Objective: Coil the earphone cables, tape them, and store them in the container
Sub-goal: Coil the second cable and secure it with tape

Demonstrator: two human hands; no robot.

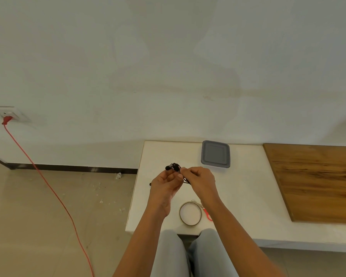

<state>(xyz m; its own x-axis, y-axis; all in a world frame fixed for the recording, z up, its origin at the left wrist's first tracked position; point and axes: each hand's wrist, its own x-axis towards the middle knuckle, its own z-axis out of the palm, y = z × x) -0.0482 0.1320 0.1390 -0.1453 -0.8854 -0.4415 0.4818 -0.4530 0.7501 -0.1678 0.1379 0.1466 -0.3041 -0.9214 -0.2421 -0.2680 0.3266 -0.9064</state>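
Both hands, left (166, 181) and right (198, 179), pinch the cable (174, 167) bundle: coiling step. Next, tape (190, 213).

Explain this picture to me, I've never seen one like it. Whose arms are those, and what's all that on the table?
There is no machine here. A person wears a camera on the head, so this one view looks forward and down at their own arms. The left hand and right hand both pinch a bunched black earphone cable over a white table. On the table lie a tape roll, red-handled scissors partly hidden by the right arm, and a container with its grey lid on. A wooden board lies to the right. At left, a red cord runs from a wall socket.
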